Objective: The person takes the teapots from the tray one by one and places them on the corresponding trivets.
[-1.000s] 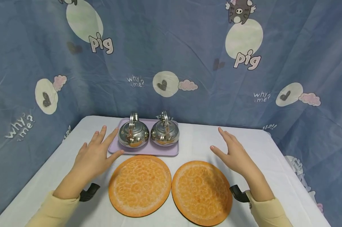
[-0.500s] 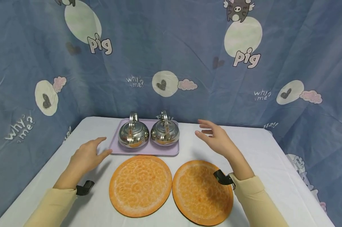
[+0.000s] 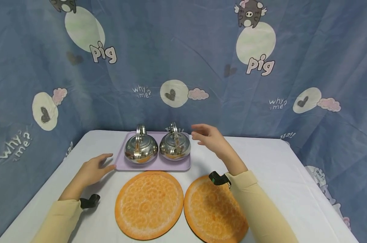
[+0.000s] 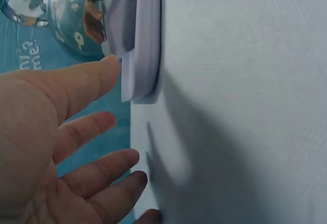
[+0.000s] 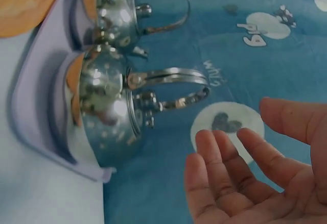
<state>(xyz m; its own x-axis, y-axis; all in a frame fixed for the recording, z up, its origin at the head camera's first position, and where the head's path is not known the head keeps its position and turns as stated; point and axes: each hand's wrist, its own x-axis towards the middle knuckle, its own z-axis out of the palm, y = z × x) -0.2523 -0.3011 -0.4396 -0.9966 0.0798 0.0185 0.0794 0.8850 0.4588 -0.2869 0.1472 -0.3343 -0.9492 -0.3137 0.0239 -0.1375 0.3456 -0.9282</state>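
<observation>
Two shiny metal teapots, one on the left [image 3: 141, 148] and one on the right [image 3: 175, 146], stand side by side on a lilac tray [image 3: 153, 166] at the back of the table. Both have arched handles standing up. My left hand [image 3: 90, 171] is at the tray's left side, thumb tip right by its front left corner, fingers spread and holding nothing. In the left wrist view the thumb [image 4: 87, 83] overlaps the tray's end. Just right of the right teapot hangs my right hand [image 3: 212, 140], above the table, fingers loosely bent and nothing in them.
Two round orange mats that look like bread lie in front of the tray, the left mat [image 3: 149, 206] and the right mat [image 3: 208, 202], edges close together. My right forearm passes over the right mat. A blue patterned cloth [image 3: 220, 111] hangs behind the white-covered table [image 3: 280, 182].
My right hand has moved left toward the right teapot. My left hand has come lower, close to the tray's corner. The teapots, tray and mats stay put; the view has shifted slightly.
</observation>
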